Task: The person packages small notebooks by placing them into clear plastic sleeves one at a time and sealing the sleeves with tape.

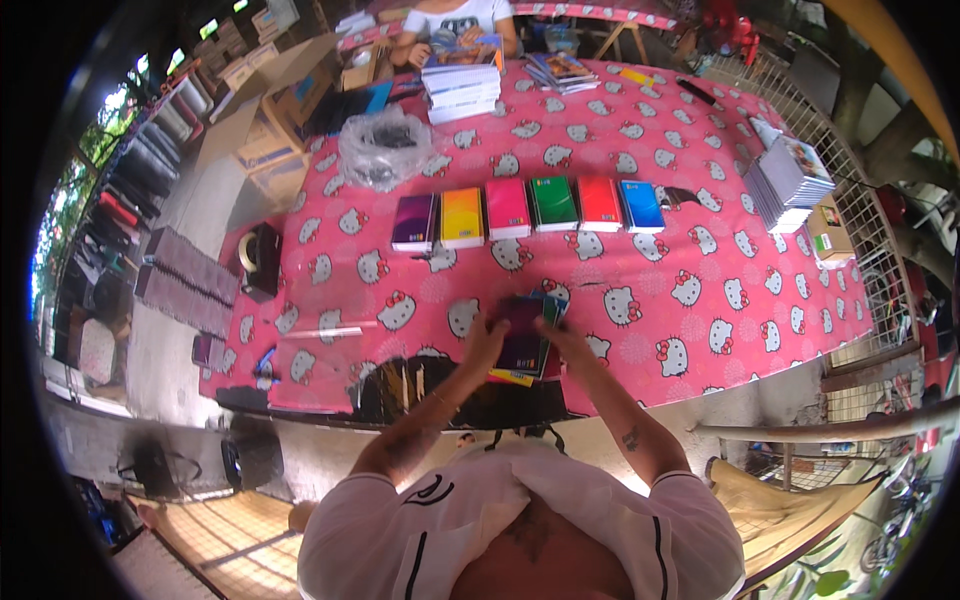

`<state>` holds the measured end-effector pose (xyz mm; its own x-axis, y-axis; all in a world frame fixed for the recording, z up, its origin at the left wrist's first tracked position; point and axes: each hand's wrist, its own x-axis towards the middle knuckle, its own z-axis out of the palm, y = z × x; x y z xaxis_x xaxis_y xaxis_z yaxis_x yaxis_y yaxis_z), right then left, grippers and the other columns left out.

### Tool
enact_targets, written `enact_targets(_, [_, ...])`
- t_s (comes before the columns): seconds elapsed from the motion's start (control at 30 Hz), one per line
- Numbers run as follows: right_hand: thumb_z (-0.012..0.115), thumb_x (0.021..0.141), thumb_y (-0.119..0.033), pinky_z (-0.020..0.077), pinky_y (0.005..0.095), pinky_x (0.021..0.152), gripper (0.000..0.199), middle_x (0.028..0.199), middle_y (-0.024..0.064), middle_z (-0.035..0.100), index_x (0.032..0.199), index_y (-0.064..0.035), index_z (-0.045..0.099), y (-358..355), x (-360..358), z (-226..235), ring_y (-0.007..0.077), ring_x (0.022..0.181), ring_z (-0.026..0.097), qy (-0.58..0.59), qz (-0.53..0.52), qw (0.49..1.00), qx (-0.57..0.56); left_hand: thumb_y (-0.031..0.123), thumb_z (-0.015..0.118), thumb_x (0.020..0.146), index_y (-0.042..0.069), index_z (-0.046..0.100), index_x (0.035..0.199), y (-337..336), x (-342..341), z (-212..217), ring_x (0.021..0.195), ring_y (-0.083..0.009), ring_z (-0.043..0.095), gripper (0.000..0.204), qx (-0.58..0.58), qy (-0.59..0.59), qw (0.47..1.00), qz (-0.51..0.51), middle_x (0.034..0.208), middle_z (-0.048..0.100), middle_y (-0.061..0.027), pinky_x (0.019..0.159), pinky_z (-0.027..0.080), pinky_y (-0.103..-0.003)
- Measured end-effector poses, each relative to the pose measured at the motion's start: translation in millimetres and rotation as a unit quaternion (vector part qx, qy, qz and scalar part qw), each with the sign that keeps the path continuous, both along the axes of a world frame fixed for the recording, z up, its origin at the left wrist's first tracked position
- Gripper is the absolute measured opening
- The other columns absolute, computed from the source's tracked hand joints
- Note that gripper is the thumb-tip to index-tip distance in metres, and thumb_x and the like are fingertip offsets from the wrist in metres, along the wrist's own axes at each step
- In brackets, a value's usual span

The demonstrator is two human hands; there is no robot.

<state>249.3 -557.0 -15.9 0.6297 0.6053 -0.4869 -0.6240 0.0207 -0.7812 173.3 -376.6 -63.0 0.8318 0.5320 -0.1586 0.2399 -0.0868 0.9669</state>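
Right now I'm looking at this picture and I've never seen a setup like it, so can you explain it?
There's no machine here, just a person working bare-handed. The picture comes from a wide fisheye camera worn on that person's head, looking down, so straight edges bend. The left hand and right hand hold a few booklets, a dark purple one on top. On the pink cat-print tablecloth, six coloured stacks lie in a row beyond, with a clear plastic bag and book pile farther back.

The left arm (428, 414) and right arm (622, 410) reach far. The left hand (485, 340) and right hand (566, 341) are near each other, both curled.
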Motion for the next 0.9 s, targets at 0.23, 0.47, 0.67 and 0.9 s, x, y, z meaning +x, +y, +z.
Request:
enact_targets(0.23, [0.075,0.083,-0.015,0.0587,0.0400,0.082,0.038,0.100,0.0095,0.069,0.115,-0.0026,0.058,13.9,-45.3,29.1,0.0232,0.088,0.069,0.073,-0.030,0.995,0.064,0.019,0.069,0.084,0.007,0.046,0.136,48.7,-69.2,67.4,0.126,-0.0301,0.051,0.058,-0.129,-0.073,0.969,-0.198,0.134,0.053,-0.0159,0.109,0.036,-0.047])
enact_targets(0.47, [0.073,0.088,-0.032,0.0538,0.0411,0.094,0.053,0.114,0.0103,0.067,0.128,-0.0033,0.054,35.5,-105.3,45.1,0.0234,0.105,0.066,0.145,0.026,0.988,0.041,0.020,0.079,0.073,0.008,0.045,0.130,80.4,-130.3,86.7,0.140,-0.0403,0.035,0.068,0.445,-0.377,0.741,-0.333,0.141,0.044,-0.0221,0.115,0.027,-0.053])
enact_targets(0.67, [0.072,0.090,-0.032,0.0307,0.0421,0.115,0.094,0.152,0.0148,0.035,0.158,-0.0115,0.011,42.3,-124.0,47.1,0.0294,0.140,0.035,-0.430,-0.064,0.895,0.100,0.005,0.080,0.074,0.007,0.029,0.141,89.2,-124.6,96.9,0.131,-0.0289,0.047,0.085,-0.123,-0.214,0.925,-0.290,0.135,0.047,-0.0159,0.107,0.042,-0.044])
enact_targets(0.9, [0.085,0.075,-0.008,0.0427,0.0374,0.106,0.107,0.139,0.0134,0.045,0.155,-0.0089,0.016,84.8,-146.0,-0.6,0.0221,0.126,0.049,-0.358,-0.152,0.915,0.103,0.003,0.082,0.069,0.009,0.007,0.154,78.3,-107.9,41.2,0.129,-0.0282,0.049,0.114,-0.071,-0.256,0.916,-0.301,0.140,0.042,-0.0174,0.106,0.043,-0.041])
